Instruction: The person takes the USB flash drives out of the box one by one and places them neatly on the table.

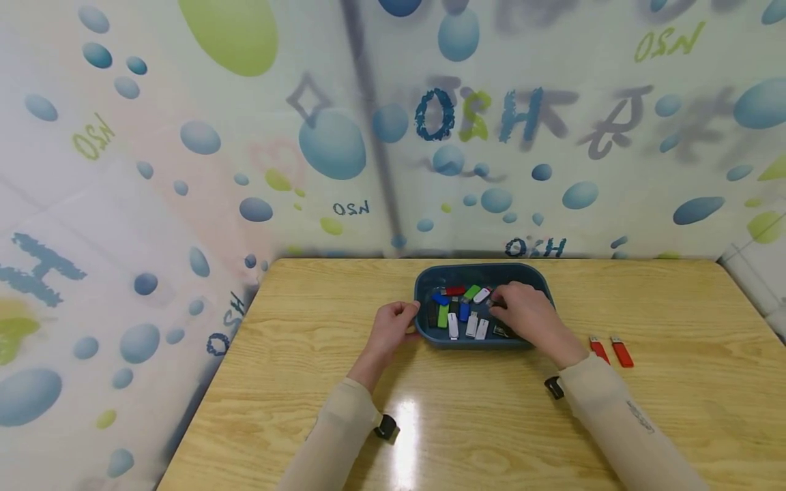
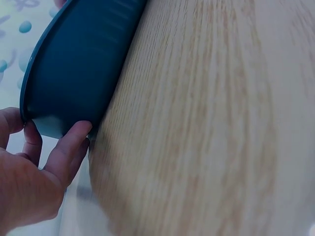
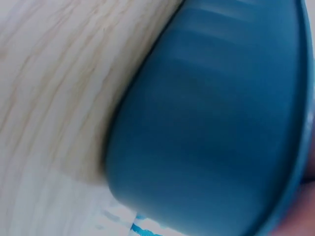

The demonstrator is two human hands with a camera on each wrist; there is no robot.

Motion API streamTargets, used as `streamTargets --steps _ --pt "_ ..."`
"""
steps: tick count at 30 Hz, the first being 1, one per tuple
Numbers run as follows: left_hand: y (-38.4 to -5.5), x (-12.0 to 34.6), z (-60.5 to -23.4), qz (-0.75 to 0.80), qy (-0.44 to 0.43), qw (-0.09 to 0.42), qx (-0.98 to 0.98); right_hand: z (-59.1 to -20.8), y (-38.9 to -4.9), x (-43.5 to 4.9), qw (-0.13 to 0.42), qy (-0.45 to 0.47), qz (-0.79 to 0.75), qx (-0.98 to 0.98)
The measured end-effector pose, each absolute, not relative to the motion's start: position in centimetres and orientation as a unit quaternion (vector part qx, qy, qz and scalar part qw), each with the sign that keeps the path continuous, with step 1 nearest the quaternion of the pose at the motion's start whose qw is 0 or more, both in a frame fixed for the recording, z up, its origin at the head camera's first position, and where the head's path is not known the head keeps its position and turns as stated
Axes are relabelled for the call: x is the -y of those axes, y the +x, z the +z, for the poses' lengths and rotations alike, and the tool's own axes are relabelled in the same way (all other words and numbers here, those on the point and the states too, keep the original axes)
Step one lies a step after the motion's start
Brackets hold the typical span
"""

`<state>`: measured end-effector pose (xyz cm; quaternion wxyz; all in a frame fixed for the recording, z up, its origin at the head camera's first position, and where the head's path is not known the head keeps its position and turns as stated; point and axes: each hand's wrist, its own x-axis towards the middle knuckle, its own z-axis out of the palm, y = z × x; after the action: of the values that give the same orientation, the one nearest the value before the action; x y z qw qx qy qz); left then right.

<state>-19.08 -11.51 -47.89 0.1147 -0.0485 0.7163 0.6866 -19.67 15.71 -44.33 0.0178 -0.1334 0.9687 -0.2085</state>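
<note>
A dark blue plastic bin [image 1: 479, 344] stands on the table, holding several USB sticks in green, blue, white, red and black. My left hand [image 1: 391, 326] grips the bin's left end; in the left wrist view its thumb is at the rim and its fingers [image 2: 74, 140] press the outer wall. My right hand [image 1: 525, 314] reaches over the right side into the bin, fingertips down among the sticks beside a white USB stick [image 1: 482, 295]. Whether it pinches one is hidden. The right wrist view mostly shows the bin's outer wall [image 3: 206, 123], with a blurred bit of hand at the edge.
Two red USB sticks lie on the wooden table [image 1: 479, 416] to the right of the bin: one [image 1: 622, 352] in full view, the other [image 1: 599, 349] partly behind the right forearm. A patterned cloth wall [image 1: 393, 184] rises behind the table's back edge.
</note>
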Motion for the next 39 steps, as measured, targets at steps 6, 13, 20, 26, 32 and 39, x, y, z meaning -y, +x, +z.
streamTargets --steps 6,13,20,26,32,39 --pt "-19.1 11.5 -48.0 0.687 -0.047 0.115 -0.716 -43.8 -18.3 -17.1 -0.026 -0.143 -0.227 -0.963" --pt "-19.1 11.6 -47.9 0.689 -0.048 0.112 -0.714 -42.9 -16.7 -18.8 -0.032 -0.122 -0.251 -0.960" --pt "-19.2 11.5 -48.1 0.691 -0.049 0.110 -0.713 -42.2 -15.2 -21.0 -0.043 -0.093 -0.266 -0.959" --pt "-19.2 11.6 -48.2 0.690 -0.047 0.109 -0.714 -42.1 -13.9 -22.9 -0.076 -0.077 -0.271 -0.956" --pt "-19.2 11.7 -48.2 0.691 -0.048 0.110 -0.712 -42.1 -12.9 -24.2 -0.096 -0.053 -0.275 -0.955" --pt "-19.1 11.6 -48.1 0.690 -0.048 0.110 -0.714 -42.7 -11.9 -26.4 -0.109 -0.028 -0.277 -0.954"
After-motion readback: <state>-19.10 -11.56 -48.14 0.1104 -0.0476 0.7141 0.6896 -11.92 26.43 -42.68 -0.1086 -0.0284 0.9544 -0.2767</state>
